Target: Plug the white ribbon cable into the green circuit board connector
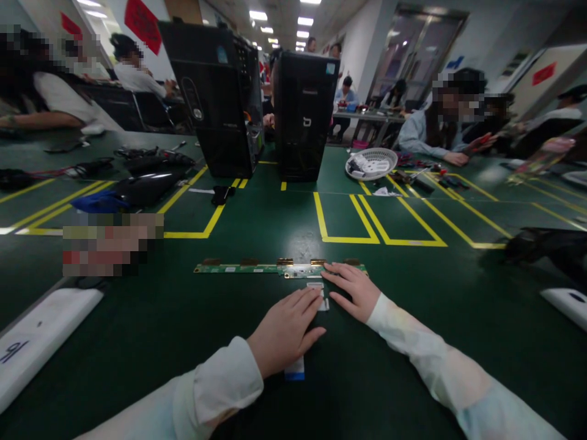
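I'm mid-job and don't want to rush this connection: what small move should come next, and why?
Probably ease the white ribbon cable toward the green circuit board with the left hand: its fingers lie over the cable, whose far end seems to stop just short, and the right hand has fingertips at the board.

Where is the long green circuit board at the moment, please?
In the head view, the long green circuit board lies near the centre on the green table, beyond the left hand, its right part partly hidden by the right hand.
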`<state>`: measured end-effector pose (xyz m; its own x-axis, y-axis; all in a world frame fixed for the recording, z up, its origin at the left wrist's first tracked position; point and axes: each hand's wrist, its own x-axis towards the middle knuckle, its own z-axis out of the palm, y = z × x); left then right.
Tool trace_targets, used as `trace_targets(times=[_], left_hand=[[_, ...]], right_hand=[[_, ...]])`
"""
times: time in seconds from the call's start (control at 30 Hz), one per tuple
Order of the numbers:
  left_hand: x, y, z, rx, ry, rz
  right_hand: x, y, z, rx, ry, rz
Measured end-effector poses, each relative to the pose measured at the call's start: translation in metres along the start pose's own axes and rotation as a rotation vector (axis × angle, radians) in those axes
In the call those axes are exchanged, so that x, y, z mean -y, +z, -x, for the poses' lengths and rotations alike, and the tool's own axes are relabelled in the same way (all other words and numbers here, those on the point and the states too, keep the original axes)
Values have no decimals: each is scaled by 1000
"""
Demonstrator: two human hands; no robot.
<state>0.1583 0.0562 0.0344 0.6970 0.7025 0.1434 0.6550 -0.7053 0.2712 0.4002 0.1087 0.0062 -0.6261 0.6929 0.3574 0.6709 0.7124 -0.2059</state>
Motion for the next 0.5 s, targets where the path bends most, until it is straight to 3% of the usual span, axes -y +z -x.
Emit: trace_targets(times=[0.5], left_hand=[[4,5,-5,8,-44,11]], right_hand=[[-1,1,0,15,-13,-6]])
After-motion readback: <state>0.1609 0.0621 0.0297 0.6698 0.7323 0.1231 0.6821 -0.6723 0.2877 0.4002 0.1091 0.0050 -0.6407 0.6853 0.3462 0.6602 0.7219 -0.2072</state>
